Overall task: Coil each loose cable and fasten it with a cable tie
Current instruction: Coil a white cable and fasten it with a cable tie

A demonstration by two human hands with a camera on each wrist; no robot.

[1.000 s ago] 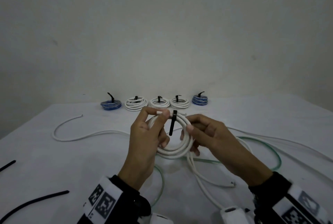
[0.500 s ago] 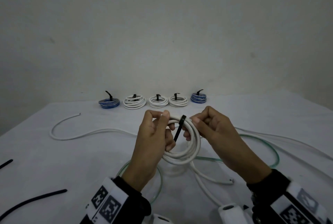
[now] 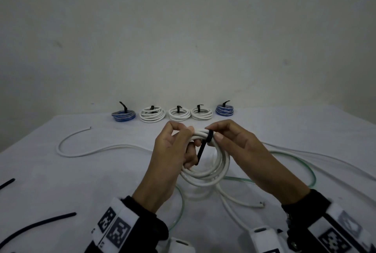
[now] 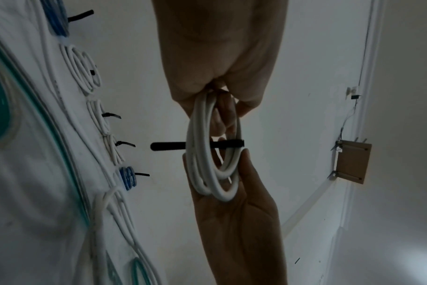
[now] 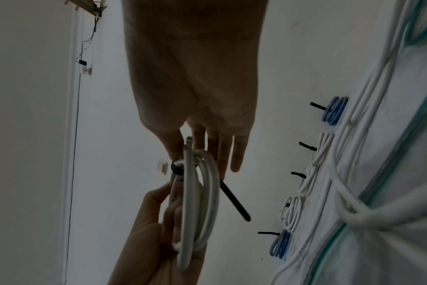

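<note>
Both grips, left hand and right hand, clamp white coil between them.

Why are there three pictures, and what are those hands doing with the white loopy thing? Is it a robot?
No robot here, just a person with small cameras strapped on. One picture comes from a camera on the head, looking down at the table. The other two come from cameras on each wrist, looking along the hand, so everything looks sideways. The left hand and the right hand hold up a coiled white cable. A black cable tie is wrapped round the coil, and its loose tail sticks out. At the back of the table sit five finished coils, three white and two blue, each with its own tie. Loose white, green and black cables lie around.
</note>
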